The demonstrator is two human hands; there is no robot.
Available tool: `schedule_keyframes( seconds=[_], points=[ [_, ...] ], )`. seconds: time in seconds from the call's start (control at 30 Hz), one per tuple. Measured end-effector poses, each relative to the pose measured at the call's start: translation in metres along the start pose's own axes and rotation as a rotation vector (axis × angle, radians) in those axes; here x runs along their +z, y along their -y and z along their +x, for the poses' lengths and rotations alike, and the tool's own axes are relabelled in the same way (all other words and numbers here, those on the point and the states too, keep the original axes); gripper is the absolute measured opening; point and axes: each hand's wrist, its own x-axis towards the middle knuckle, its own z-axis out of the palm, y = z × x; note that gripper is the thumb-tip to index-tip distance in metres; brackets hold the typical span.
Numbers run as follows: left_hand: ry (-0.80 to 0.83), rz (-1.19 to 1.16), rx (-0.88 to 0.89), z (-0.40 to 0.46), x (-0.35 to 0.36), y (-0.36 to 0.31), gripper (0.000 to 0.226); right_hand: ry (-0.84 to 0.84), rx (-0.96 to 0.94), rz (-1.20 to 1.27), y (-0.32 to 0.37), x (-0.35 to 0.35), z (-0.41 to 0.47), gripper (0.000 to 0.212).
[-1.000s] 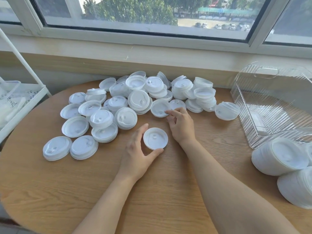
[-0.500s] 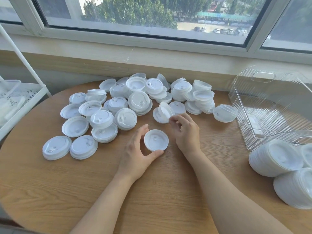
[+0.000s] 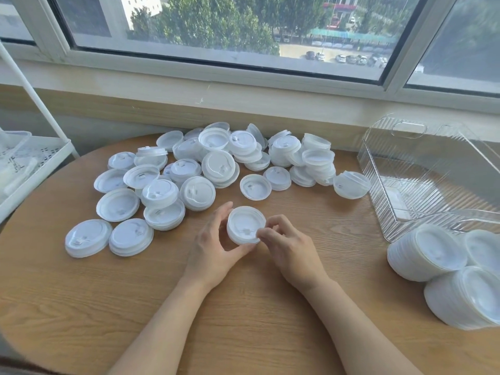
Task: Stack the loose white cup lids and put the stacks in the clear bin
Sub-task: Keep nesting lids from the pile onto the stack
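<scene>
The left hand cups a small stack of lids just above the wooden desk; its thumb is on the near side and its fingers are curled around the far side. The right hand pinches the right edge of the top lid with its fingertips, so each grip is closed on this same stack. I judge that the step in hand is stacking: one lid is being seated on the small stack, which looks only a few lids high.

The loose lids lie spread in a heap behind the hands, toward the window; some lie face up and some face down. The closest single lid lies just behind the stack. The clear bin stands at the right and seems to hold no stack yet. Finished stacks lie on their sides near its front corner.

The next move probably calls for pressing the top lid until it nests, then reaching for another loose lid and turning it the same way.
</scene>
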Motion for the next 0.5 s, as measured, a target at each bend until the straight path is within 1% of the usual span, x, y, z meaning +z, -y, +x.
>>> schedule_keyframes(
  seconds=[0.17,0.23,0.33,0.4,0.5],
  points=[
    [-0.009,0.01,0.004,-0.001,-0.001,0.0,0.096,0.068,0.012,0.026,0.005,-0.004,0.0,0.014],
    [-0.011,-0.003,0.008,-0.001,-0.001,-0.002,0.093,0.097,0.102,0.05,0.004,-0.008,0.003,0.029],
    [-0.019,-0.025,0.019,-0.001,-0.002,-0.005,0.084,0.137,0.259,0.052,0.0,-0.008,0.01,0.049],
    [-0.023,-0.022,0.028,-0.001,-0.002,-0.004,0.078,0.177,0.294,0.044,-0.002,-0.004,0.012,0.054],
    [-0.019,0.01,0.026,0.0,-0.001,0.0,0.077,0.201,0.302,0.018,-0.004,0.0,0.013,0.055]
  ],
)
